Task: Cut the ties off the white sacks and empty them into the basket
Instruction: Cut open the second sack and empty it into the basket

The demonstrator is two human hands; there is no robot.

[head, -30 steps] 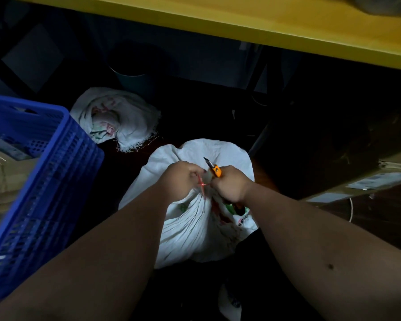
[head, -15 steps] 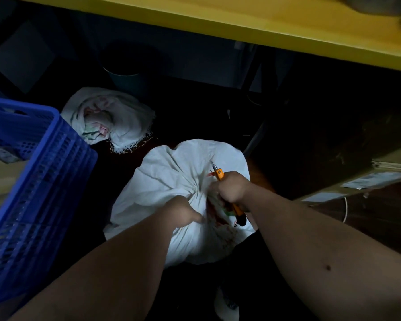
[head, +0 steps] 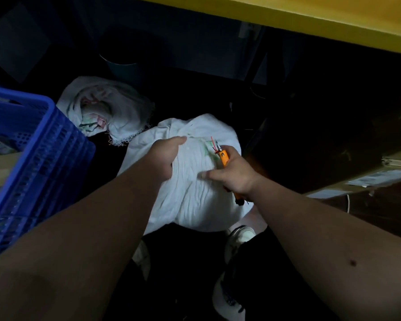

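Observation:
A full white sack [head: 195, 195] lies on the dark floor in front of me. My left hand [head: 166, 156] grips a fold of its cloth near the top. My right hand [head: 233, 173] holds an orange utility knife [head: 223, 156] with its blade pointing up, and its thumb presses on the sack. A thin red tie [head: 214, 144] sticks up beside the blade. A second white sack [head: 107, 110], open and crumpled, lies further back on the left. The blue plastic basket [head: 39, 163] stands at the left, close to my left forearm.
A yellow tabletop edge [head: 310, 17] runs overhead at the top. A dark bucket [head: 123, 66] stands behind the sacks. Cardboard boxes [head: 380, 177] sit at the right. My white shoes [head: 239, 237] are below the sack.
My left hand has moved up the sack and taken a new fold. My right hand has pulled away from the neck with the knife, and the sack's mouth has loosened and spread.

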